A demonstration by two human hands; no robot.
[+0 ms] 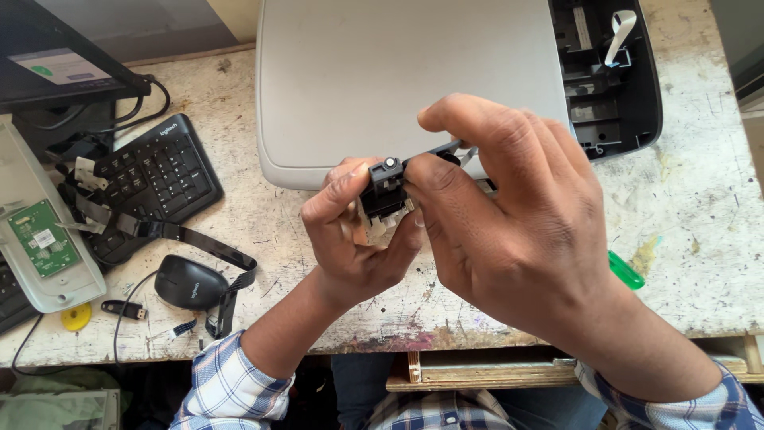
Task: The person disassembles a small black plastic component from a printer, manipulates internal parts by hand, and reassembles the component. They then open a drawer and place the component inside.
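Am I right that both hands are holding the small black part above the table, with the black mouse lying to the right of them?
Not quite. The head view shows the left hand and right hand both holding the small black part above the table, but the black mouse lies to their left, below the keyboard.

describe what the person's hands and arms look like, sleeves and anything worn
Both hands, the left hand and right hand, are bare: no gloves, and no rings or watch in view. The forearms are uncovered, with plaid shirt sleeves in blue, white and dark checks pushed up toward the elbows on both arms.
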